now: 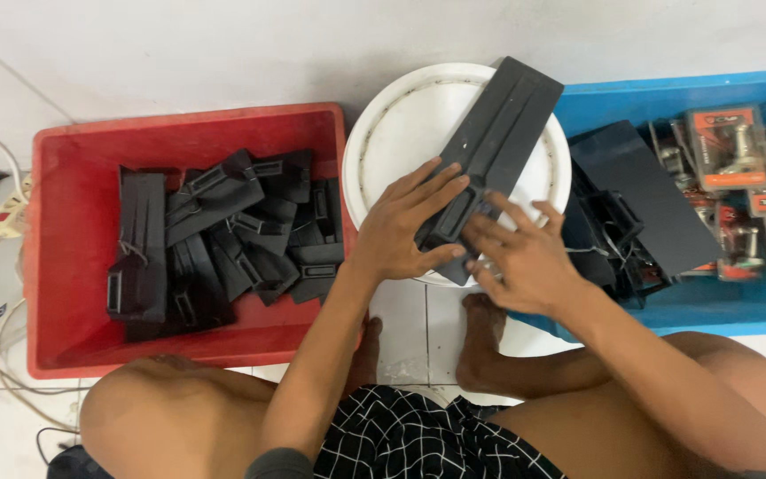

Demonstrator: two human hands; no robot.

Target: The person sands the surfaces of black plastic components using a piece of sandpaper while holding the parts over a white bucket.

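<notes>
Item: long flat black plastic case with a lengthwise groove [494,151], centre of frame, lying slantwise across the top of the round white plastic bucket lid [401,133]. Its far end reaches toward the upper right and overhangs the rim; its near end sits between my two hands.

Left hand [405,226]: centre of frame, fingers spread and laid flat against the left side of the case's near end, thumb tucked underneath. Pressing on the case, not wrapped round it.

Right hand [525,257]: just right of centre, fingers bent onto the near end of the case from the other side. The two hands sit close together with the case end between them; fingertips nearly meet over it.

Left of frame: rectangular red plastic crate [55,257] on the white tiled floor, holding a loose heap of black plastic cases [223,231] of the same kind, lying at all angles.

Right of frame: blue plastic crate [711,302], touching the bucket, holding more black plastic pieces [631,195] toward its left end and orange-backed blister packs of small metal parts [729,151] toward the upper right.

Far left edge: white cables and a power strip [2,213].

Bottom of frame: my bare knees, bare feet and checked black-and-white shorts [418,443].
</notes>
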